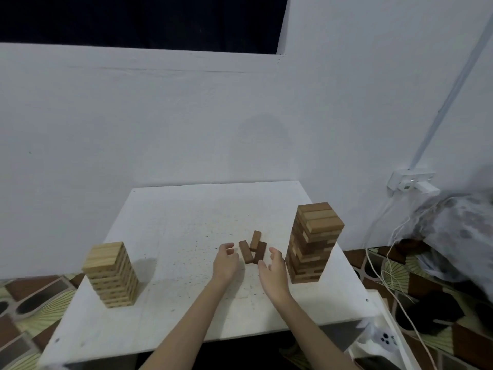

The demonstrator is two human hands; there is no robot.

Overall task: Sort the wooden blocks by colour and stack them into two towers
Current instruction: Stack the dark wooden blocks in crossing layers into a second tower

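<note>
A tower of light wooden blocks (112,273) stands at the table's left front. A taller tower of dark brown blocks (312,241) stands at the right. Between them, three loose dark blocks (253,249) lie in a small cluster on the white table (173,236). My left hand (225,261) hovers just left of the cluster with its fingers loosely curved and holds nothing. My right hand (273,268) sits just right of the cluster, between it and the dark tower, fingers relaxed and empty. Neither hand touches a block.
A white wall rises right behind the table. At the right are a wall socket (410,181) with cables (384,276) trailing down, and a grey cloth bundle (458,222). Patterned floor tiles (34,303) surround the table. A white device (384,340) lies low right.
</note>
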